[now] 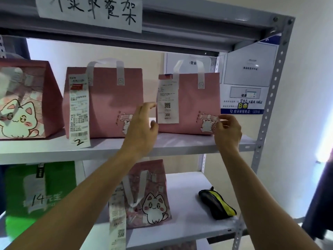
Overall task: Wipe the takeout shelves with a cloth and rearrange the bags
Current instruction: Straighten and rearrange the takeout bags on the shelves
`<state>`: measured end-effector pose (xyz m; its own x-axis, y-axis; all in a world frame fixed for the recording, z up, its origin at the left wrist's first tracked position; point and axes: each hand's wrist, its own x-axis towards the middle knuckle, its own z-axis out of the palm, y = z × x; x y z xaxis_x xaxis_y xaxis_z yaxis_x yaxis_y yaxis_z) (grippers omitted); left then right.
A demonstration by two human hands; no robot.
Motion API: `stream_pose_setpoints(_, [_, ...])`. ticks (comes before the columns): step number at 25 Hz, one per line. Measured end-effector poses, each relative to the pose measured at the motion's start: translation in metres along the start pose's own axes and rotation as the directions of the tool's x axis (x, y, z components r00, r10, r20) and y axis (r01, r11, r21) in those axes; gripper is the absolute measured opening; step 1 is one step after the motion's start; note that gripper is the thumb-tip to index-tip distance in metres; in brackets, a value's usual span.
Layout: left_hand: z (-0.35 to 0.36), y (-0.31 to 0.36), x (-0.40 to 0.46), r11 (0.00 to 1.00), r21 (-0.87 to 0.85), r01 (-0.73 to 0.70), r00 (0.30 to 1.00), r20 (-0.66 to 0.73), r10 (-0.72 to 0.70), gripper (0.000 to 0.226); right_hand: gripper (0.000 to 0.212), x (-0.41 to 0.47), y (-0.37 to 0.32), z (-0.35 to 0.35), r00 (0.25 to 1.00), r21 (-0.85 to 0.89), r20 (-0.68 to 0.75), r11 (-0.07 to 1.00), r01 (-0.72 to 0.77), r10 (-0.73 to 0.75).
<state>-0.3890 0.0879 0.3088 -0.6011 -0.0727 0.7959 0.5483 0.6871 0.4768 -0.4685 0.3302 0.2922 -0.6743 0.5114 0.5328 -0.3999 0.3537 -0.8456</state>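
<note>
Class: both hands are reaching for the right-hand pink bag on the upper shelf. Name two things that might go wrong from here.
1. The left hand sits between the right pink bag and the middle pink bag; it may nudge the middle one.
2. The long receipt hangs past the shelf edge and may snag or tear.

Probably a restaurant's takeout pickup corner: a grey metal rack [270, 98] under a handwritten sign [90, 11] holds pink cat-print bags [111, 105] with order receipts [79, 109], licence notices [250, 76] behind.
</note>
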Motion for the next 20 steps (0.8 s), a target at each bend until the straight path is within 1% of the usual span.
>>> stream_pose_setpoints(2, [0.023, 0.0, 0.007, 0.994, -0.041, 0.104, 0.99, 0.1, -0.1, 0.05, 0.03, 0.009, 0.01, -0.004, 1.0, -0.038, 0.003, 0.999, -0.02, 0.02])
stream_pose_setpoints(4, [0.042, -0.001, 0.017, 0.983, -0.021, 0.18, 0.973, 0.15, -0.175, 0.052, 0.035, 0.018, 0.015, -0.004, 0.999, -0.068, 0.027, 0.997, -0.022, 0.024])
stream_pose_setpoints(7, [0.061, -0.001, 0.033, 0.953, -0.001, 0.303, 0.939, 0.17, -0.298, 0.055, 0.039, 0.031, 0.02, 0.0, 0.997, -0.093, 0.075, 0.996, 0.016, -0.009])
stream_pose_setpoints(9, [0.07, -0.004, 0.042, 0.933, -0.004, 0.359, 0.923, 0.146, -0.355, 0.057, 0.042, 0.04, 0.02, 0.004, 0.994, -0.095, 0.112, 0.995, 0.018, -0.007])
stream_pose_setpoints(12, [0.078, -0.01, 0.05, 0.91, -0.064, 0.41, 0.906, 0.144, -0.398, 0.058, 0.043, 0.05, 0.025, 0.009, 0.984, -0.049, 0.173, 0.998, -0.031, 0.039])
stream_pose_setpoints(15, [0.082, -0.012, 0.052, 0.897, -0.138, 0.42, 0.905, 0.146, -0.401, 0.063, 0.038, 0.052, 0.03, 0.011, 0.977, 0.001, 0.209, 0.999, -0.032, 0.031])
stream_pose_setpoints(20, [0.083, -0.003, 0.041, 0.899, -0.136, 0.417, 0.909, 0.073, -0.411, 0.067, 0.033, 0.058, 0.033, 0.001, 0.987, -0.033, 0.16, 0.999, 0.011, -0.006])
